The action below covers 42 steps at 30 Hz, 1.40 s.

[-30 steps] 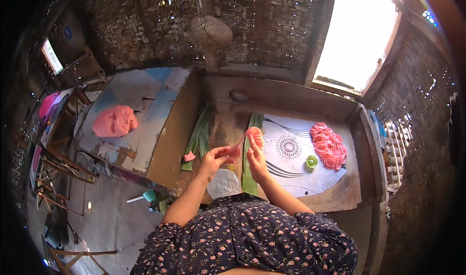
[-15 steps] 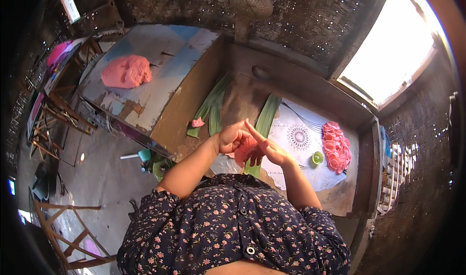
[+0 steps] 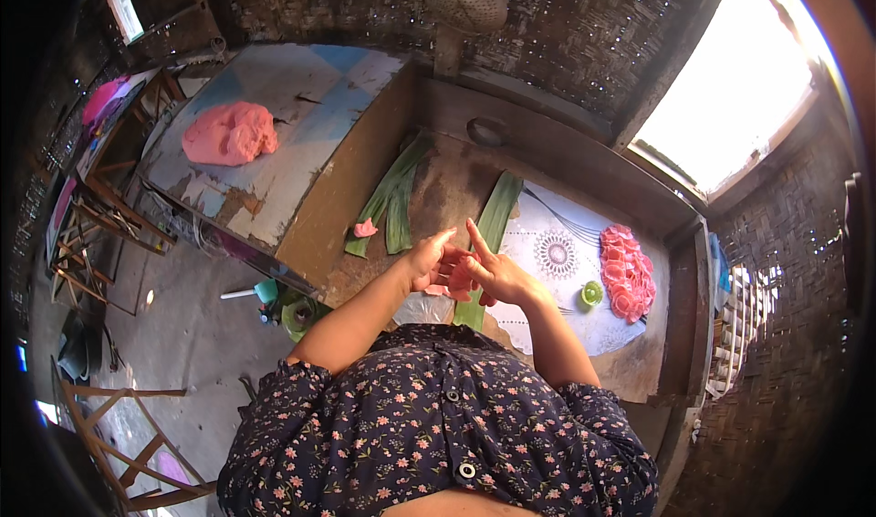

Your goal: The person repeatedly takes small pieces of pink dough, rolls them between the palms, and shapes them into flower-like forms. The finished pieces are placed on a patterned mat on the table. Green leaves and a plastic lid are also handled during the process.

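Observation:
A thin pink dough-like piece (image 3: pixel 463 281) sits between my hands, over the near edge of the low table. My right hand (image 3: pixel 507 278) has its curled fingers round it, with one finger stretched out forward. Close on its other side, my left hand (image 3: pixel 427 260) holds its thumb and fingers apart, the fingers bent toward the piece. More pink material (image 3: pixel 437 290) shows below the left hand; whether it joins the piece is unclear. A small pink lump (image 3: pixel 365 229) rests on green leaf strips (image 3: pixel 398 216), and another long leaf (image 3: pixel 498 214) runs beneath my hands.
To the right, a patterned white sheet (image 3: pixel 534 234) bears many pink discs (image 3: pixel 628 275) and a small green cup-like object (image 3: pixel 591 292). A large pink dough mass (image 3: pixel 230 134) lies on the raised wooden box (image 3: pixel 315 88) at left. Clear plastic (image 3: pixel 422 311) lies close to my body.
My hands have drawn apart from a fingertip-to-fingertip pose, and the pink piece stays with my right fingers. The whole view has shifted slightly.

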### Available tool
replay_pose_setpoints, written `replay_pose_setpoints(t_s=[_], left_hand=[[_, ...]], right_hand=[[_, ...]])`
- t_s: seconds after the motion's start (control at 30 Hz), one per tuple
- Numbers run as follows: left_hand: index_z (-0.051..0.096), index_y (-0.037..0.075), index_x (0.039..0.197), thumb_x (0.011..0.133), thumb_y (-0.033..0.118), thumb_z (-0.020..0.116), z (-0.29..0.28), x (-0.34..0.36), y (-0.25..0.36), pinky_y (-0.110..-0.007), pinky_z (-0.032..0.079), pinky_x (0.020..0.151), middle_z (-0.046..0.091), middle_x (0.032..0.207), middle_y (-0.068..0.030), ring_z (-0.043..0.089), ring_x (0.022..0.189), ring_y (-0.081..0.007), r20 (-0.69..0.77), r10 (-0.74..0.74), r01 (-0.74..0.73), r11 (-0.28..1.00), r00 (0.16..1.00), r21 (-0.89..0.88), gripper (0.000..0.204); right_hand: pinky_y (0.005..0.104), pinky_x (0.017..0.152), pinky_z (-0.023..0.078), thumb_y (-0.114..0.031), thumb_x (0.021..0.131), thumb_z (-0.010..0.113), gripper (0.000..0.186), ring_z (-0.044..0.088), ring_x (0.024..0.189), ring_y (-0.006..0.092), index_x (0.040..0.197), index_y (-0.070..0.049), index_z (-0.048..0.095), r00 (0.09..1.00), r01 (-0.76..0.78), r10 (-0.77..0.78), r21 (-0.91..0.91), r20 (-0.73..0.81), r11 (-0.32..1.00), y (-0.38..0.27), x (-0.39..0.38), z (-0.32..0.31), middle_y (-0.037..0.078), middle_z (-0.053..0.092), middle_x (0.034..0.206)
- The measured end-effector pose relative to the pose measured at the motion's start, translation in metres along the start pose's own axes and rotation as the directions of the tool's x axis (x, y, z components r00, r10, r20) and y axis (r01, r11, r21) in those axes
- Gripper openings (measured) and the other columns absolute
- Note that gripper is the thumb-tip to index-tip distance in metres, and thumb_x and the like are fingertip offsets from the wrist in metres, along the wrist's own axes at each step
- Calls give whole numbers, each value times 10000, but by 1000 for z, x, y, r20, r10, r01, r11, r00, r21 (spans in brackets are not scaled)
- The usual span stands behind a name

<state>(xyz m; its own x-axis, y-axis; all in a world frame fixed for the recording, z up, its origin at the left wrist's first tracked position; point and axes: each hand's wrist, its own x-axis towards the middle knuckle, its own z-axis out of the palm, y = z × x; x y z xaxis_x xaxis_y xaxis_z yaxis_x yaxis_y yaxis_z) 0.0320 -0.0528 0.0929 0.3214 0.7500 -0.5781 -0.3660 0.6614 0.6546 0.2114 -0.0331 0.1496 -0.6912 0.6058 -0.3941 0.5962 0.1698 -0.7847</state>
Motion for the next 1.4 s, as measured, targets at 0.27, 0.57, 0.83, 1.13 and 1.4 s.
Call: replay_pose_setpoints(t_s=[0.27, 0.57, 0.83, 1.13, 1.4], left_hand=[[599, -18, 1013, 917, 477, 354, -11, 0, 9, -405, 466, 872, 625, 997, -164, 609, 930, -268, 172, 98, -45, 956, 980, -289, 561], [541, -30, 1131, 930, 430, 345, 1, 7, 11, -440, 386, 987, 586, 1121, -169, 534, 1091, -288, -65, 383, -329, 681, 921, -654, 539], [525, -38, 1138, 929, 443, 346, 5, 6, 8, -446, 394, 976, 574, 1125, -174, 536, 1078, -294, -142, 399, -376, 603, 906, -704, 554], [544, -26, 1123, 922, 482, 332, 4, 4, 3, -417, 395, 964, 592, 1110, -167, 548, 1070, -272, -103, 399, -362, 654, 911, -664, 585], [565, -22, 1104, 917, 503, 330, 7, -4, 7, -405, 380, 990, 605, 1098, -155, 570, 1038, -262, -53, 324, -288, 739, 944, -609, 605]], right_hand=[[340, 793, 459, -615, 873, 367, 704, 513, 957, 154, 1409, -170, 265, 934, 333, -112, 719, -338, 609, 46, 25, 10, 11, 546, 968], [442, 986, 330, -398, 853, 568, 342, 476, 1091, 234, 1098, -160, 544, 988, 146, 57, 986, -141, -85, 53, 37, 55, 43, 558, 1137], [390, 932, 386, -287, 867, 561, 318, 508, 1038, 197, 1136, -122, 524, 956, 283, 91, 958, -278, -45, 34, 43, 62, 34, 547, 1132], [328, 809, 461, -274, 892, 534, 291, 560, 923, 166, 1114, -86, 548, 905, 395, 203, 915, -373, -83, 41, 45, 45, 45, 605, 1030], [291, 738, 505, -102, 869, 573, 69, 610, 843, 151, 919, -62, 547, 775, 570, 140, 778, -616, 265, 36, 38, 33, 66, 630, 950]])
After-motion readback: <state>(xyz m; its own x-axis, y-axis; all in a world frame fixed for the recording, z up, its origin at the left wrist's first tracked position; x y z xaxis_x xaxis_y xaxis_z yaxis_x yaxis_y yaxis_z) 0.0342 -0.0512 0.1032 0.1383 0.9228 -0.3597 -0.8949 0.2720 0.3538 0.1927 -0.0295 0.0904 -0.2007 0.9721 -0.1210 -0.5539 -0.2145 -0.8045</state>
